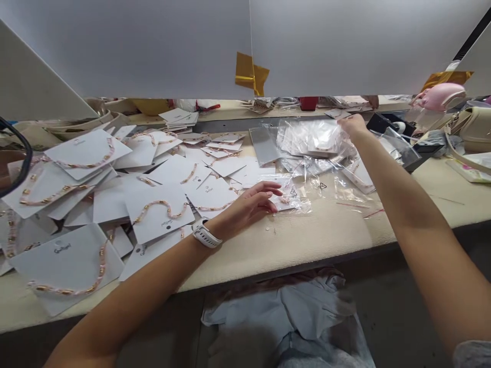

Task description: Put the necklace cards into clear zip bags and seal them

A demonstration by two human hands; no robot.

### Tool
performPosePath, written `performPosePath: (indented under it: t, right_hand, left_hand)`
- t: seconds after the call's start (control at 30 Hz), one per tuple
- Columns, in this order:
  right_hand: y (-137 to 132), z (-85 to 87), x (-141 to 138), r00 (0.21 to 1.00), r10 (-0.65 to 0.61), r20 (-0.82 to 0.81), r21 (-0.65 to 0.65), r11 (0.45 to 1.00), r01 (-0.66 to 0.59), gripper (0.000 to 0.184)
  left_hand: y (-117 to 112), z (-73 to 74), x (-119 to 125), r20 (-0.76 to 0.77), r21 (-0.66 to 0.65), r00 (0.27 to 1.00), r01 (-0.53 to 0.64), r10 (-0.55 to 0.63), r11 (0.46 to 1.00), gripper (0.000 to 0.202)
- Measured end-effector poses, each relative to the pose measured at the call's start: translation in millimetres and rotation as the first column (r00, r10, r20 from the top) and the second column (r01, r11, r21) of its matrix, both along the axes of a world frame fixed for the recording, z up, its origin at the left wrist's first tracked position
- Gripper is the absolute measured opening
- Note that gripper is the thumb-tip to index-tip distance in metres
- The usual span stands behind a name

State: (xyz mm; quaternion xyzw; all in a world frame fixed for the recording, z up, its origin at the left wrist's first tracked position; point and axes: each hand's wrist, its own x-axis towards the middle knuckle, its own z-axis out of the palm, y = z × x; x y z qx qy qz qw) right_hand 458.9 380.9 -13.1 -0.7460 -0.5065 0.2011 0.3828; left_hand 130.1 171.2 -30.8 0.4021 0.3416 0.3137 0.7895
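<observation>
— What's most likely to slip here?

— The clear plastic bag (286, 197) beside the left hand (243, 207). The fingers (268, 190) are lying loosely spread, their tips resting on the bag's left edge, so the film could skid across the cream padded counter (318, 240) if they're pressing unevenly.

— And the right hand (355, 127)?

— It's reaching toward the counter's far edge, its fingers bunched against a heap of clear bags (310, 138). I can't tell whether they're pinching the film. A tug there could drag the slippery heap along.

— Anything else at risk?

— Small pale specks (267, 228) are lying just on the near side of the left hand, too small to identify, and a sweeping wrist could scatter them. Toward the counter's left end, white cards (161, 225) carrying beaded necklaces (159, 204) are sprawling toward the front edge, where a nudge could send some over.
</observation>
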Motion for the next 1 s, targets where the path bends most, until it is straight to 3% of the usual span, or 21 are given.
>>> performPosePath:
  t: [0.13, 0.3, 0.4, 0.47, 0.53, 0.63, 0.73, 0.83, 0.87, 0.93, 1.0]
  right_hand:
    - [-24.5, 10.3, -17.8, 0.997, -0.003, 0.077, 0.023, 1.0, 0.002, 0.029]
    - [-81.7, 19.8, -72.0, 0.959, 0.272, -0.077, 0.028, 0.962, -0.27, 0.018]
    - [-125.3, 23.9, -108.3, 0.77, 0.518, -0.372, 0.138, 0.852, -0.506, 0.016]
    - [-151.6, 28.3, -123.9, 0.681, 0.562, -0.468, 0.203, 0.819, -0.537, 0.017]
    - [-171.0, 34.3, -127.7, 0.646, 0.578, -0.499, 0.228, 0.807, -0.545, 0.019]
    - [-183.1, 44.2, -108.7, 0.654, 0.612, -0.443, 0.203, 0.78, -0.592, 0.022]
    - [-178.2, 50.2, -66.3, 0.724, 0.602, -0.336, 0.11, 0.789, -0.605, 0.022]
    - [-165.0, 46.3, -12.4, 0.906, 0.41, -0.104, 0.075, 0.912, -0.403, 0.016]
    - [-160.5, 42.8, 5.7, 0.949, 0.283, 0.137, 0.012, 0.958, -0.287, 0.018]
    - [-152.9, 33.6, 38.6, 0.845, 0.158, 0.51, -0.129, 0.986, -0.107, 0.026]
    - [-147.9, 23.8, 63.1, 0.737, 0.165, 0.655, -0.27, 0.963, 0.025, 0.035]
  left_hand:
    - [-2.9, 5.2, -0.4, -0.129, 0.113, 0.991, 0.045, -0.03, 0.993, 0.029]
    - [-2.4, 10.5, 19.3, -0.312, 0.459, 0.95, 0.128, 0.025, 0.879, 0.046]
    - [1.0, 15.4, 46.4, -0.326, 0.486, 0.942, 0.099, 0.075, 0.868, 0.062]
    - [3.5, 18.7, 65.0, -0.292, 0.464, 0.949, 0.029, 0.122, 0.885, 0.06]
    - [4.6, 19.7, 78.8, -0.22, 0.456, 0.963, -0.041, 0.157, 0.889, 0.044]
    - [4.2, 14.5, 86.1, -0.152, 0.472, 0.981, -0.035, 0.12, 0.881, 0.016]
    - [6.9, 5.1, 78.7, -0.252, 0.572, 0.96, 0.045, 0.124, 0.819, 0.016]
    - [16.5, 0.6, 61.5, -0.422, 0.698, 0.891, 0.203, 0.165, 0.686, 0.02]
    - [20.1, 0.8, 54.3, -0.461, 0.715, 0.873, 0.26, 0.158, 0.649, 0.018]
    - [25.4, 3.0, 38.7, -0.543, 0.738, 0.827, 0.387, 0.147, 0.553, 0.015]
    - [26.6, 5.4, 23.8, -0.648, 0.738, 0.732, 0.538, 0.208, 0.408, 0.021]
